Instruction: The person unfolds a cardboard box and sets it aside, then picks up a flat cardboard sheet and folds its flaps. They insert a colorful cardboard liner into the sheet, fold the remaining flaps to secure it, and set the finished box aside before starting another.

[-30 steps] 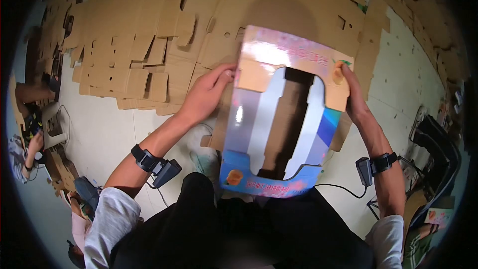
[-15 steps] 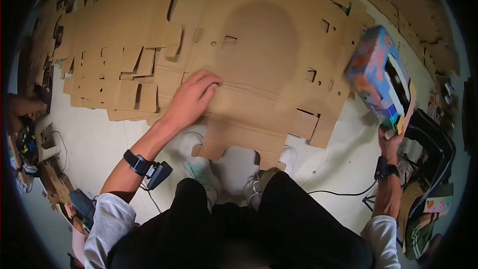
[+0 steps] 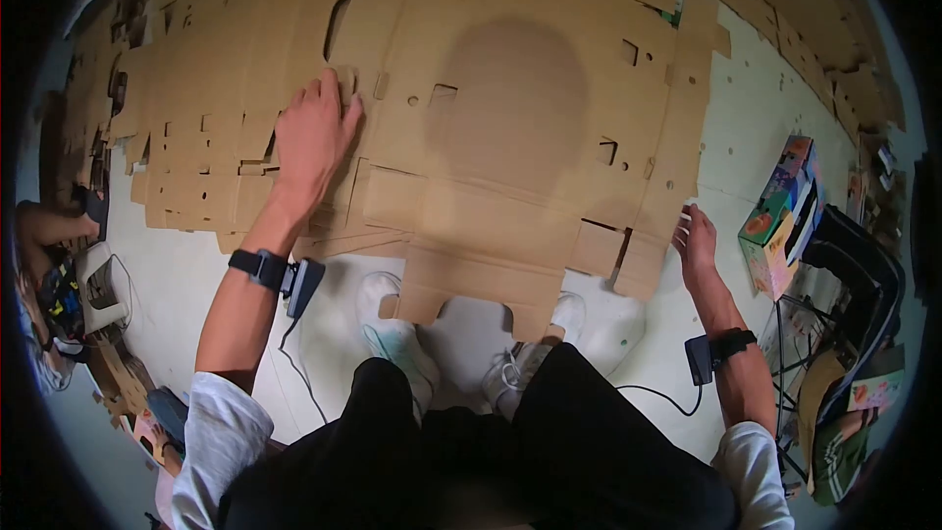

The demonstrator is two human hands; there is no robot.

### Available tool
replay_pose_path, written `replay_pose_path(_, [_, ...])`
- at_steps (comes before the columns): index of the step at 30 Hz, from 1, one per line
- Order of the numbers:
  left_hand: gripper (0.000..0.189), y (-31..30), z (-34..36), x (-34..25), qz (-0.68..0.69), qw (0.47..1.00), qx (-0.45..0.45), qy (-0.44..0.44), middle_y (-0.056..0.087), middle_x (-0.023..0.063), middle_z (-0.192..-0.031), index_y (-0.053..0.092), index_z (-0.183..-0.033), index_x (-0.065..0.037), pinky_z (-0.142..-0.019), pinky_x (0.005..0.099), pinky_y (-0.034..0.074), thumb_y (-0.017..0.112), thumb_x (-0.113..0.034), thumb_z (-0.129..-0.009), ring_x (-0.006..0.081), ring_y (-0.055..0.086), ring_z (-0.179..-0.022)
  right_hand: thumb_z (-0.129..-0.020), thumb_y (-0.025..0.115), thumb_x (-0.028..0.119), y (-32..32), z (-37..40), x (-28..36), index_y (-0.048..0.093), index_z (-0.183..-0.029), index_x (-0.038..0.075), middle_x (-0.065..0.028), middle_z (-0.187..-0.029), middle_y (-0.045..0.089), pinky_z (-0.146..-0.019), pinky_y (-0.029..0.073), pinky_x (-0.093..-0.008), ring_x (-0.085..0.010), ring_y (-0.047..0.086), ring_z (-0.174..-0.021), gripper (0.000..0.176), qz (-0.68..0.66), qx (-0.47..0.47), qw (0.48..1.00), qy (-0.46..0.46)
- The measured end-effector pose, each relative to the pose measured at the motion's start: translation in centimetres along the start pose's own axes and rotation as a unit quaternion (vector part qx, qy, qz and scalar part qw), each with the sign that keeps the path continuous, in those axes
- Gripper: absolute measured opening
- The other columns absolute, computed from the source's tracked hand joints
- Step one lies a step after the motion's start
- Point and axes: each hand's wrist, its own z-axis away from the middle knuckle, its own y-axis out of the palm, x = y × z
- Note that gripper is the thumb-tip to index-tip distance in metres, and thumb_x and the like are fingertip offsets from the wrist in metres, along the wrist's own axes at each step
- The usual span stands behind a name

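Note:
A large flat cardboard sheet (image 3: 510, 88) with slots and small holes lies in front of my feet, overlapping other cut sheets on its left. My left hand (image 3: 316, 137) rests on the cardboard at a small raised flap, fingers apart and nothing visibly held. Beside the sheet's right edge is my right hand (image 3: 697, 240), its fingers spread and empty. A colourful printed box (image 3: 783, 216) stands on the floor to the right of that hand.
A black chair (image 3: 859, 255) is at the right, with part of a person in green near it. At the left edge are a person's leg (image 3: 59, 226) and a white stool-like object (image 3: 103, 285). More cardboard (image 3: 814, 10) lies at the upper right.
My right hand has let go of the colourful box, now on the floor, and moved left to the sheet's edge. My left hand has moved left and forward across the cardboard.

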Motion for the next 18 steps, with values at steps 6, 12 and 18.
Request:
replay_pose_path(6, [0.029,0.7,-0.5,1.0,-0.094,0.995,0.024,0.011,0.074,0.017,-0.083,0.063,-0.102,-0.005,-0.061,0.0466,0.06,0.069,-0.033,-0.099,0.0381,0.075,-0.07,-0.11,0.056,0.032,0.4,-3.1,-0.4,0.069,-0.117,0.008,0.0003,-0.094,0.063,-0.073,0.054,-0.029,-0.0112,0.059,-0.085,0.029,0.062,-0.041,0.983,-0.167])
replay_pose_path(12, [0.037,-0.2,-1.5,0.9,-0.097,0.99,0.044,-0.089,0.076,0.0203,-0.083,0.074,-0.089,-0.004,-0.064,0.0455,0.063,0.063,-0.038,-0.101,0.035,0.078,-0.077,-0.11,0.061,0.024,-0.5,-4.6,0.2,0.068,-0.112,0.003,-0.001,-0.088,0.061,-0.063,0.048,-0.0259,-0.0098,0.055,-0.075,0.022,0.048,-0.058,0.966,-0.249])
replay_pose_path(18, [0.056,-1.2,-3.1,6.4,0.051,0.987,-0.068,-0.139,0.07,0.0263,-0.076,0.071,-0.082,0.003,-0.062,0.0501,0.057,0.053,-0.043,-0.108,0.0441,0.072,-0.069,-0.111,0.062,0.022,-0.1,-2.2,1.3,0.068,-0.108,0.005,-0.0005,-0.085,0.06,-0.061,0.042,-0.0228,-0.0074,0.051,-0.07,0.019,0.001,0.014,0.973,-0.23])
